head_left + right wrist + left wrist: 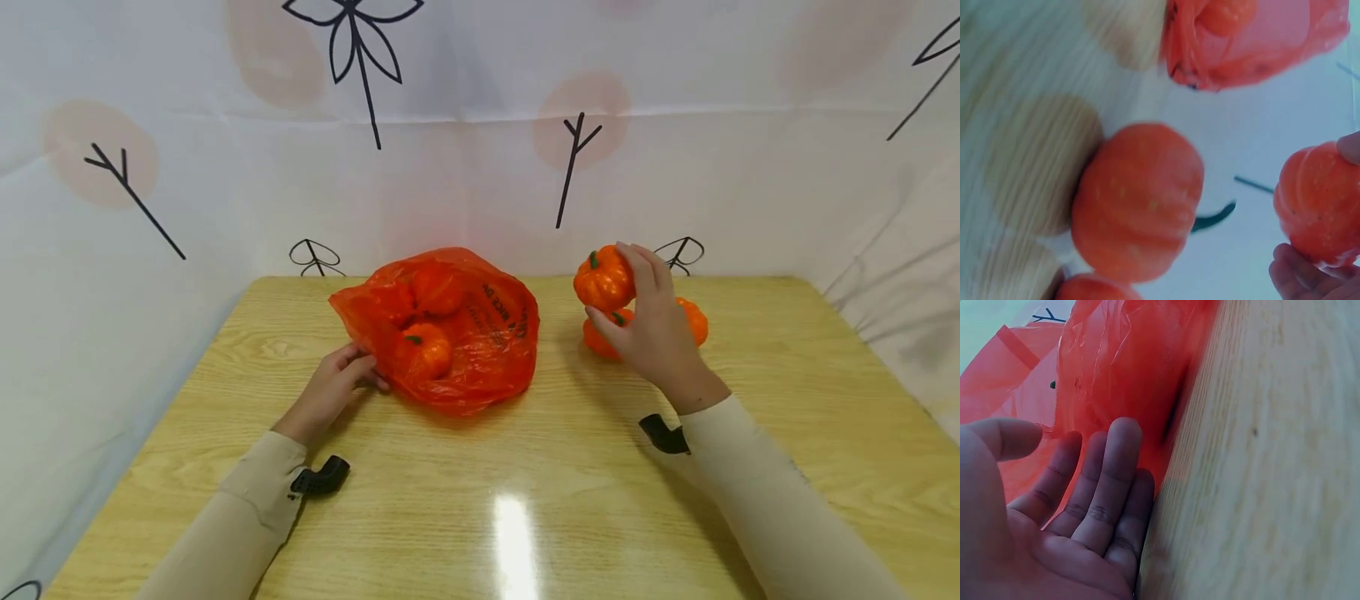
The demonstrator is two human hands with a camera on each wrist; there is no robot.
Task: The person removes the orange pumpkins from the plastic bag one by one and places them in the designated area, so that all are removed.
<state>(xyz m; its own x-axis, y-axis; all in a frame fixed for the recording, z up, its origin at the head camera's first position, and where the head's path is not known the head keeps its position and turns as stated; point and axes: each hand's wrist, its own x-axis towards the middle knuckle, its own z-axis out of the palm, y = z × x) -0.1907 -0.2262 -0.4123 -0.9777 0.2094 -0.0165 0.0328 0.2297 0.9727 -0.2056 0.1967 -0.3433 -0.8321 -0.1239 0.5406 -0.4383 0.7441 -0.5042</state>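
Observation:
My right hand grips a small orange toy pumpkin with a green stem, thumb below and fingers at its upper side, raised over the table. Beneath it sits a second pumpkin, stem and ribs plain in the right wrist view. Another pumpkin is partly hidden behind the right hand. A thin red plastic bag lies with its mouth spread, holding several pumpkins, one of them a lighter orange pumpkin. At the bag's left edge my left hand rests with loosely bent fingers and its thumb apart from them.
All this is on a pale wooden table. A white cloth with plant drawings hangs right behind its far edge. Black wrist mounts stick out from both beige sleeves.

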